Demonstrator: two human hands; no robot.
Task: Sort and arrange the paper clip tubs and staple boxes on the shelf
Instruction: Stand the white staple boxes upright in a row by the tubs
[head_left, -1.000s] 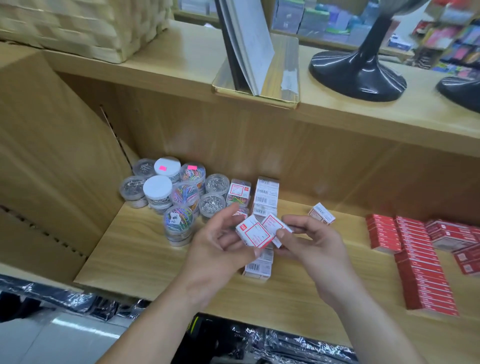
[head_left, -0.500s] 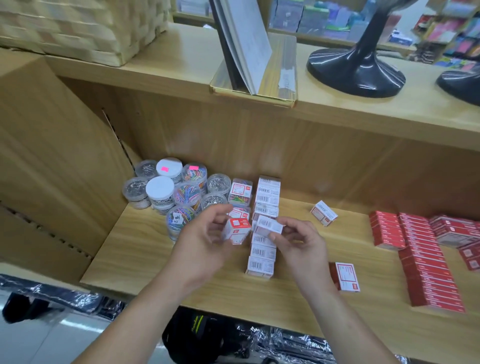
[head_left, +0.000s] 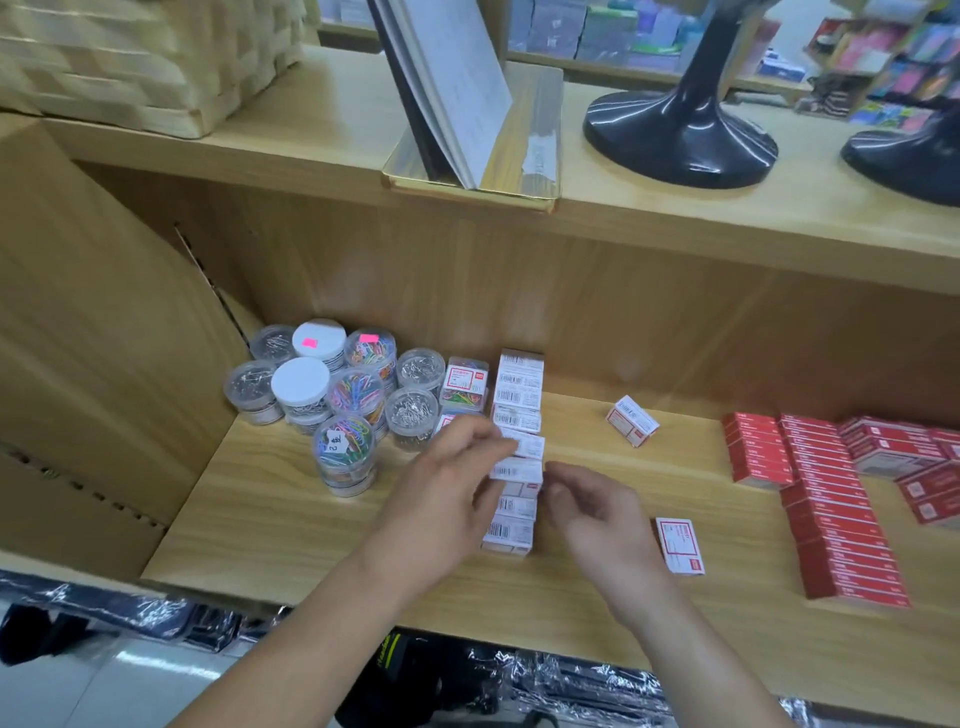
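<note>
- The shelf (head_left: 291, 519) carries everything. Its front edge is open, so anything I knock forward would drop to the floor.
- The red staple boxes (head_left: 831, 525) lie in rows toward the right end, well apart from my hands. I see little risk there unless a reach for the strays swings wide.
- The paper clip tubs (head_left: 353, 395) crowd the back left corner, some stacked. The front stack of tubs (head_left: 345, 447) stands near my left hand; I judge a careless pull back could topple it, and round tubs roll.
- The row of white staple boxes (head_left: 519, 384) runs from the back wall toward the front edge, box against box. It looks crooked in the middle. Pressing one in hard could skew the rest or shove the last box nearer the front edge.
- My left hand (head_left: 447, 499) seems to pinch a white box (head_left: 527, 447) in the middle of that row, though blur makes the grip uncertain. My right hand (head_left: 602, 519) hangs just beside the row, fingers loosely curled, holding nothing I can see. The hands are close together, not touching.
- Two strays lie unsorted. A flat box (head_left: 679, 545) sits near the front edge just beside my right wrist, where my forearm could sweep it off, and a tilted box (head_left: 631, 420) sits near the back wall.
</note>
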